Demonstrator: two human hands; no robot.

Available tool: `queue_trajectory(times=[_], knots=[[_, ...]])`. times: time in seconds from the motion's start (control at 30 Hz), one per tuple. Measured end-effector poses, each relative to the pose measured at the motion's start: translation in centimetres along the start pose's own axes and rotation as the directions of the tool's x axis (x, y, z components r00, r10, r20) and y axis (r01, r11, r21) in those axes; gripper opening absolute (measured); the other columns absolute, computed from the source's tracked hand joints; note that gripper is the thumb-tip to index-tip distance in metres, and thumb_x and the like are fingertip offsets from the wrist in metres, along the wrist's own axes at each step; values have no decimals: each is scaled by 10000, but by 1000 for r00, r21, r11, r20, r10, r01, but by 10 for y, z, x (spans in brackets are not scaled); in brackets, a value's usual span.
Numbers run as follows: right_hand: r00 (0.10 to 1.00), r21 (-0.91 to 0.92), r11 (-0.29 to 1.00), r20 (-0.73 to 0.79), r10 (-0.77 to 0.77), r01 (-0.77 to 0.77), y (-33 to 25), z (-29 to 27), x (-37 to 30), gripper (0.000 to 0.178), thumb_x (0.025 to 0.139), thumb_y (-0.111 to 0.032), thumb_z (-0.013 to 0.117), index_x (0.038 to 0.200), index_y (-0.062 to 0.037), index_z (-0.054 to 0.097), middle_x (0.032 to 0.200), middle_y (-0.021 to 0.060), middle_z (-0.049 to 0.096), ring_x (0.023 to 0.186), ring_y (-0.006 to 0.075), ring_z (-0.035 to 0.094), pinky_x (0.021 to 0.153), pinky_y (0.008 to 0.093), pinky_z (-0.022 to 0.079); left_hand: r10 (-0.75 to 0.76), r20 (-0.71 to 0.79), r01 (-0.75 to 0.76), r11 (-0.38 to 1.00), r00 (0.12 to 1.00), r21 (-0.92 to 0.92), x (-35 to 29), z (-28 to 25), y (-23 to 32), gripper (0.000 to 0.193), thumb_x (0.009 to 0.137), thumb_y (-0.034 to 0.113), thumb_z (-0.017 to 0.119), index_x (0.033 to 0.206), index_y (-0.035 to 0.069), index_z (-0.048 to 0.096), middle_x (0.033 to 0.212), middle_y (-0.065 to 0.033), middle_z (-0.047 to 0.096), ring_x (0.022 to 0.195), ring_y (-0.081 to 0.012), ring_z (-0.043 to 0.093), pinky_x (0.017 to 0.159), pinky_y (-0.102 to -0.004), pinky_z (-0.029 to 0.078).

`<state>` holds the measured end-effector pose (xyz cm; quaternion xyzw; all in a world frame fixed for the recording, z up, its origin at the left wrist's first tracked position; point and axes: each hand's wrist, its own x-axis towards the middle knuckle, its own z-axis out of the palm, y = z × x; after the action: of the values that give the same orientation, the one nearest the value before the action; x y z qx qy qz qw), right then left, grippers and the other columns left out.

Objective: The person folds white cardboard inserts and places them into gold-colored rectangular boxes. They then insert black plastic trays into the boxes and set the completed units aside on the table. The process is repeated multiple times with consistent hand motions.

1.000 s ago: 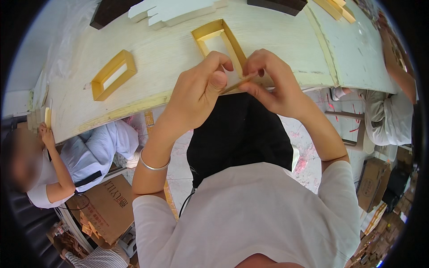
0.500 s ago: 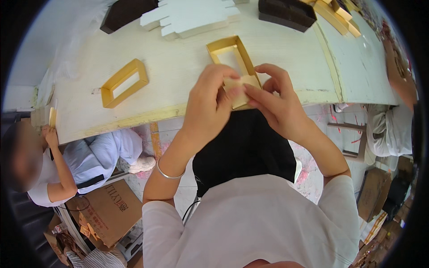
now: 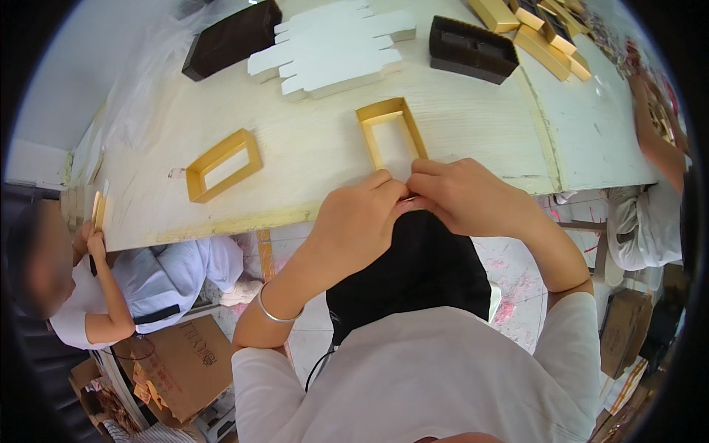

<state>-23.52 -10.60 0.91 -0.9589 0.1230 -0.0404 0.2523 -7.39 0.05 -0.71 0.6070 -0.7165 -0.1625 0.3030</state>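
Nearest, the person's white shirt (image 3: 436,362) and black trousers (image 3: 406,269) sit below the surface (image 3: 310,148), and a silver bangle (image 3: 279,306) circles the left wrist. The left hand (image 3: 358,218) is nearly closed, its fingers curled and their tips pinching the near end of a gold frame (image 3: 416,133). The right hand (image 3: 473,198) is bent just beside it, fingertips almost meeting the left's, also closed on that end; the fingers hide the fold between them. The frame lies on the surface at its near edge, its open far end pointing away. To its left, well apart, a second gold frame (image 3: 229,180) rests alone. Farther off stand a black box (image 3: 233,40) on the left, a stack of white blanks (image 3: 340,48) just beside it, and a black tray (image 3: 473,50) to the right. Gold boxes (image 3: 541,53) lie piled beyond that tray.
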Motion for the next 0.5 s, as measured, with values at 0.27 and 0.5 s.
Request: queue_trajectory(times=[0.27,0.5], knots=[[979,9,980,-35,-199,199,26,-28,-15,205,774,-31,623,978,-11,612,1124,137,542,972,287,566,813,390,465,184,-5,-175,943,983,283,24,-53,-1,725,569,224,835,1223,98,548,1270,-106,512,1123,-325,505,940,-382,414],[847,-412,871,-532,11,-269,105,-93,-9,292,827,-39,600,1115,10,581,1081,185,561,1011,367,533,848,422,433,72,28,-75,981,997,177,13,-41,-38,719,642,246,807,1254,45,487,1190,-165,478,1100,-352,480,933,-413,401]])
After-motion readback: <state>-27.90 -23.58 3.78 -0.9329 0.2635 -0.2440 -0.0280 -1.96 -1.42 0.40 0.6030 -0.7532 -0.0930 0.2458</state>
